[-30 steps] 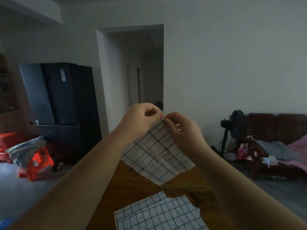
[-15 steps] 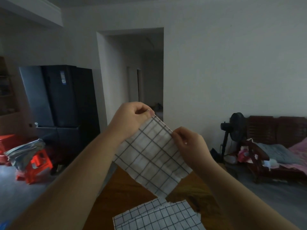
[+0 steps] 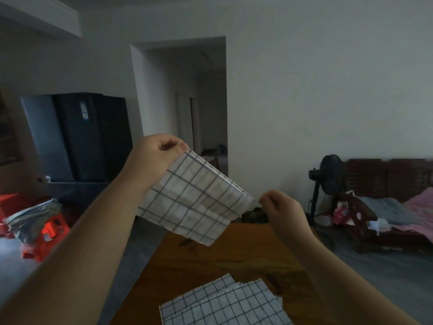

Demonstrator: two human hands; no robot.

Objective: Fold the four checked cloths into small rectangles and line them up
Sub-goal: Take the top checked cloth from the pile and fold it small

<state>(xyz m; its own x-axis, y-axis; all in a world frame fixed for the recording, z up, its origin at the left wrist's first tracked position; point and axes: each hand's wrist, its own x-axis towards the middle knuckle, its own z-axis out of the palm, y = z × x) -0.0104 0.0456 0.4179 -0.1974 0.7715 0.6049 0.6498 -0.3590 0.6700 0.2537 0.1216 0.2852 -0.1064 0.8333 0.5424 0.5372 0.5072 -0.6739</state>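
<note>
Dim room, brown wooden counter point(image 3: 210, 259). One checked cloth point(image 3: 194, 200) hangs in the air above the counter's far end. Left hand point(image 3: 157, 156) pinches its upper corner, right hand point(image 3: 281, 207) pinches the lower-right corner. Other cloths point(image 3: 225, 303) lie flat at the near edge. Sticker point(image 3: 84, 113) on the dark fridge point(image 3: 93, 137) is unreadable.

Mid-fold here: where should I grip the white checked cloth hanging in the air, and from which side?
Likely the two ends of its taut top edge, each pinched from its outer side, as the left hand and right hand do now. The white checked cloth then hangs flat, its lower edge free above the brown wooden table.
</note>
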